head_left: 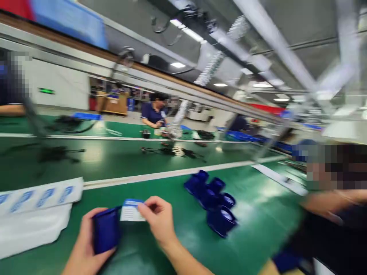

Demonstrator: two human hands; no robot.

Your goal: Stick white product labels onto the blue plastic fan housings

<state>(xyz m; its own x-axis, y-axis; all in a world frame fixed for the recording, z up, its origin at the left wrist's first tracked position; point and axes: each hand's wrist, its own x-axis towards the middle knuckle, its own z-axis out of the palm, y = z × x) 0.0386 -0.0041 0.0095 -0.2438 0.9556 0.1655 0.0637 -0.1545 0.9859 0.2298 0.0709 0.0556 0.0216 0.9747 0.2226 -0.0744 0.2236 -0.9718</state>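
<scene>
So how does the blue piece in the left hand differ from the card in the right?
The blue piece looks dark blue; the card is white with a blue band. The left hand grips the thick-looking blue piece; the right hand pinches the thin card. Both are held above the green table.

Card's fine print, too blurred to read, part hidden behind the right fingers (149, 216)! Card (131, 212) aside, white sheets (31, 227) run off left, a co-worker (335, 233) off right!
</scene>
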